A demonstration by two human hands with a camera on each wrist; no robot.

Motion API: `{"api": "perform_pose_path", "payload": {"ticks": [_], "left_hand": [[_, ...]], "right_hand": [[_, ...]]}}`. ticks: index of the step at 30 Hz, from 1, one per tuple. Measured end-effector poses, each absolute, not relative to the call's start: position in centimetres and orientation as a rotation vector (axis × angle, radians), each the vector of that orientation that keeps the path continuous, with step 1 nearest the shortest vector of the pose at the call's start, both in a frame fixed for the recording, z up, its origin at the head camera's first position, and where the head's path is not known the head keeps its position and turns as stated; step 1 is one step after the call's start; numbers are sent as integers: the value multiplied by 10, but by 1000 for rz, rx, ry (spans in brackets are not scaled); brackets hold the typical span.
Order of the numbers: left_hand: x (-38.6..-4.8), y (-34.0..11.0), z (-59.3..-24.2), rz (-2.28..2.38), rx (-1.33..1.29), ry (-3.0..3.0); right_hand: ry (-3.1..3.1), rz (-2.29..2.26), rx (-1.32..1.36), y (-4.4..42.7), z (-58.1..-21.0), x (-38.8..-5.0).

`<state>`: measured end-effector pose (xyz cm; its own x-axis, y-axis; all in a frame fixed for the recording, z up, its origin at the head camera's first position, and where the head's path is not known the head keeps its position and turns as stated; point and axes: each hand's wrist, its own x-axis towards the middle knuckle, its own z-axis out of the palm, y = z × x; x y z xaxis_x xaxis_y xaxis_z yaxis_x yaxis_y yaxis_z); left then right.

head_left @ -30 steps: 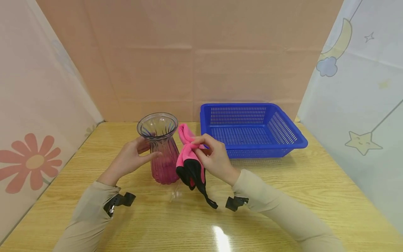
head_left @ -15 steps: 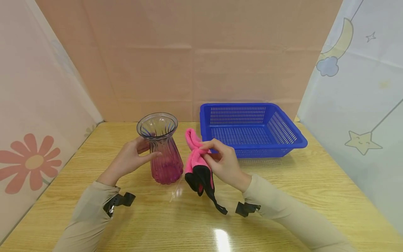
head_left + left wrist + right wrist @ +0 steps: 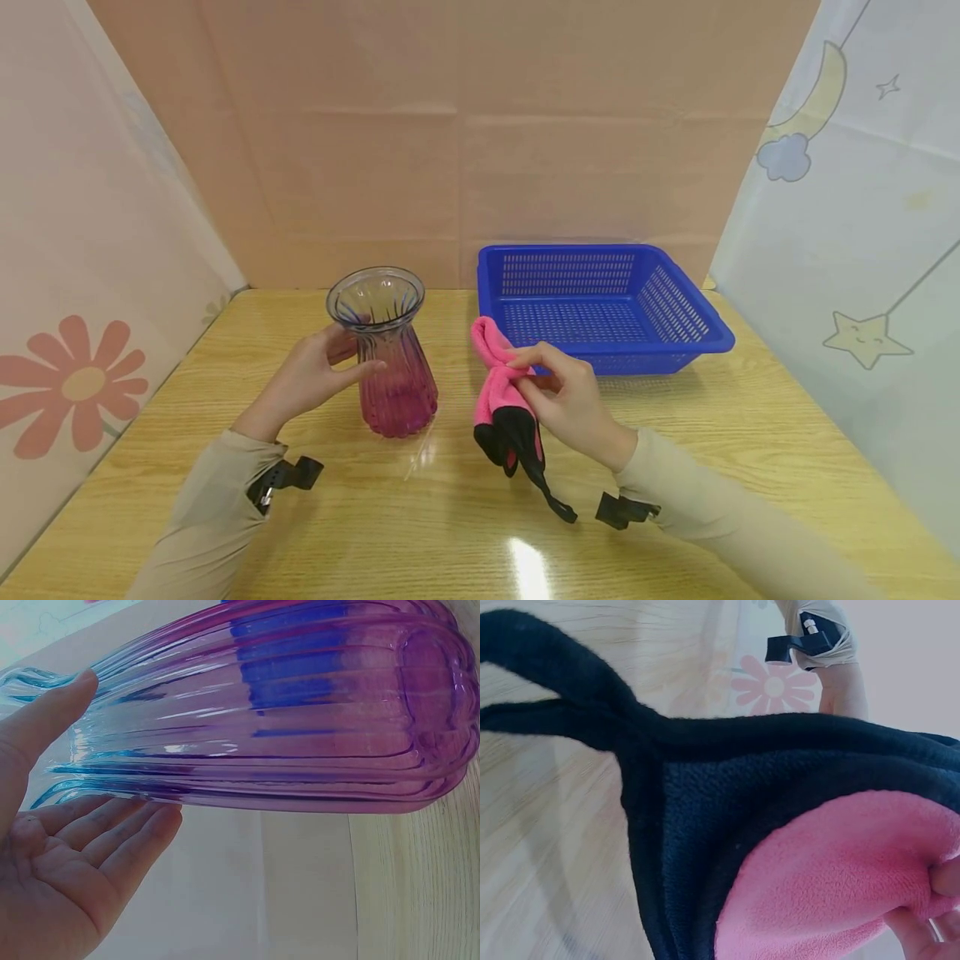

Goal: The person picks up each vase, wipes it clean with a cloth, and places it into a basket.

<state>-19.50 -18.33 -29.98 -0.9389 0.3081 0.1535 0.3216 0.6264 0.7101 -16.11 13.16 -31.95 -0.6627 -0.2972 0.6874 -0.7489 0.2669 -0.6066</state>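
My left hand (image 3: 303,379) holds a ribbed glass vase (image 3: 397,383) around its narrow neck, with the thumb on the near side. Clear bluish glass at its flared rim turns to pink-purple at the base. In the left wrist view, the thumb (image 3: 71,701) and the fingers lie on opposite sides of the vase (image 3: 300,742). To the right, my right hand (image 3: 570,400) pinches a bunched pink hand towel (image 3: 498,387) with a black end and hanging loop. The towel (image 3: 832,862) hangs apart from the vase and fills much of the right wrist view.
A blue plastic basket (image 3: 600,350) with slotted walls stands at the back right of the wooden table (image 3: 360,533), behind the right hand. A peach backdrop (image 3: 360,167) rises at the table's far edge, with patterned sheets on both sides.
My right hand has drawn the towel to the right and slightly nearer me, widening the gap to the vase. The left hand and vase have stayed in place.
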Motion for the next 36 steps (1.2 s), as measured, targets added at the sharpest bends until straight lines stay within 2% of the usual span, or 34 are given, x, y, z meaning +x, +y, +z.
{"api": "perform_pose_path", "payload": {"ticks": [36], "left_hand": [[-196, -183, -300, -1238, -533, -2822]], "right_hand": [[-2252, 966, 882, 202, -336, -147]]}}
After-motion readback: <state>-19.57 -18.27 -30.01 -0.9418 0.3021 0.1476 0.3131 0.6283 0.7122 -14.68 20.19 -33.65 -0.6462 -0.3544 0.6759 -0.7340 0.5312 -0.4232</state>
